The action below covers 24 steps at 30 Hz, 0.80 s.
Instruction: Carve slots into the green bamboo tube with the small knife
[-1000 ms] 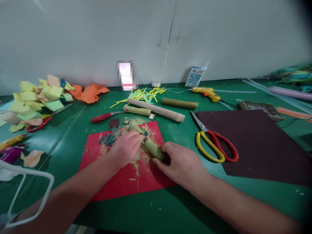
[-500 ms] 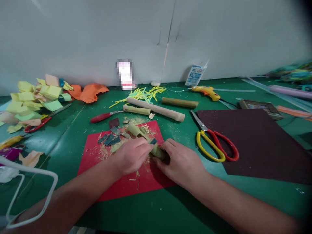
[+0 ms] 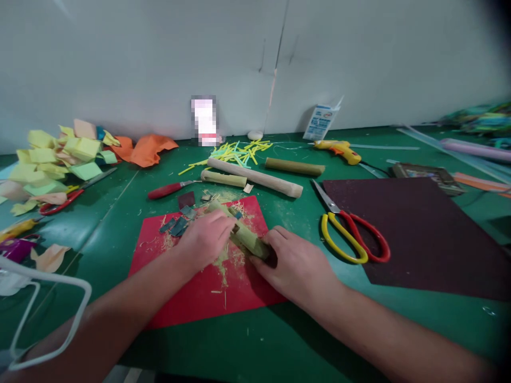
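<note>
A pale green bamboo tube [image 3: 251,240] with an opening cut in its side slants over the red sheet [image 3: 191,298]. Its near end is wrapped by the fingers of my right hand [image 3: 299,263]. My left hand [image 3: 207,236] is closed in a pinch at the cut opening, and a dark blue-grey bit of sandpaper [image 3: 238,215] pokes out by its fingertips. More dark sandpaper pieces [image 3: 179,227] lie left of the tube. Pale shavings and dust [image 3: 221,266] are scattered over the sheet.
Behind the sheet lie a red-handled carving tool [image 3: 170,190], a long pale stick [image 3: 255,178] and a bamboo piece [image 3: 295,167]. Scissors [image 3: 351,229] rest beside a dark brown sheet [image 3: 419,234]. A yellow glue gun [image 3: 343,153] is farther back; folded papers [image 3: 59,159] pile up at left.
My left hand has moved left and away from me along the tube, uncovering more of its near part. My right hand keeps its hold in the same place.
</note>
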{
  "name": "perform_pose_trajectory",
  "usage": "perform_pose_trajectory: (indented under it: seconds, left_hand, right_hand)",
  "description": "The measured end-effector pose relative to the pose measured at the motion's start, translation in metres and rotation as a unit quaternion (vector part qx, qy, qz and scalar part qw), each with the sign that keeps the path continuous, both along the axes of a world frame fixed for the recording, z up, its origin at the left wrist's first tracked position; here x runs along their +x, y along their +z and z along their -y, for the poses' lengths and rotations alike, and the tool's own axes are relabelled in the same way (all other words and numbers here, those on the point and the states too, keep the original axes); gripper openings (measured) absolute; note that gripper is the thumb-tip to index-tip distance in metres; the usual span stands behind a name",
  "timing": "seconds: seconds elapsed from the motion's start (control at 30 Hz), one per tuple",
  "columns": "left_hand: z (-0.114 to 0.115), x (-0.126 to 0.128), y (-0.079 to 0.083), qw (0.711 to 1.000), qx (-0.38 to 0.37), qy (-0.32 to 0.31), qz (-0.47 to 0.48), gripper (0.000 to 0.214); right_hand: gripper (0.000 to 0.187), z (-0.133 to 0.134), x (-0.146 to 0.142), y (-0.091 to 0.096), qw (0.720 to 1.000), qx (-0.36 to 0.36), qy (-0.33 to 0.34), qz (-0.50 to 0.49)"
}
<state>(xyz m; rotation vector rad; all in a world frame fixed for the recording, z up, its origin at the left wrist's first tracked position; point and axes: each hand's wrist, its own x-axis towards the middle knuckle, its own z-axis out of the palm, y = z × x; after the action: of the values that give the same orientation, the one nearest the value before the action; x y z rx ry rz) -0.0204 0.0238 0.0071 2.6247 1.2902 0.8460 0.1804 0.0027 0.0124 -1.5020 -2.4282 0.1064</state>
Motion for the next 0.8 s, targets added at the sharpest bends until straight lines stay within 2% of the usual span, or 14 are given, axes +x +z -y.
perform_pose_trajectory:
  seconds: [0.07,0.23,0.37,0.5,0.67,0.8]
  left_hand:
    - [-0.0002,0.0004,0.0007,1.000,0.009,0.009,0.007,0.021]
    - [0.0009,0.0010,0.0001,0.999,-0.042,-0.014,0.003,0.022]
    - [0.0001,0.0000,0.0008,0.999,-0.023,0.020,0.019,0.022]
    - [0.0039,0.0045,0.0027,0.998,-0.064,-0.022,0.012,0.025]
    - [0.0038,0.0057,0.0015,0.999,-0.043,-0.005,0.023,0.023]
    - [0.0043,0.0059,0.0005,0.997,-0.063,-0.029,0.018,0.023]
  right_hand:
    - [0.020,0.0003,0.0000,0.0000,1.000,0.001,0.002,-0.001]
    - [0.019,0.0005,-0.0004,0.0003,1.000,0.007,0.002,-0.004]
    - [0.019,0.0002,-0.0006,0.0004,1.000,-0.001,0.001,-0.001]
    - [0.019,0.0001,-0.0009,-0.0002,1.000,0.004,0.003,-0.003]
    - [0.019,0.0002,-0.0008,0.0001,1.000,-0.006,-0.001,-0.002]
    - [0.019,0.0002,-0.0004,-0.0006,1.000,0.002,0.008,-0.009]
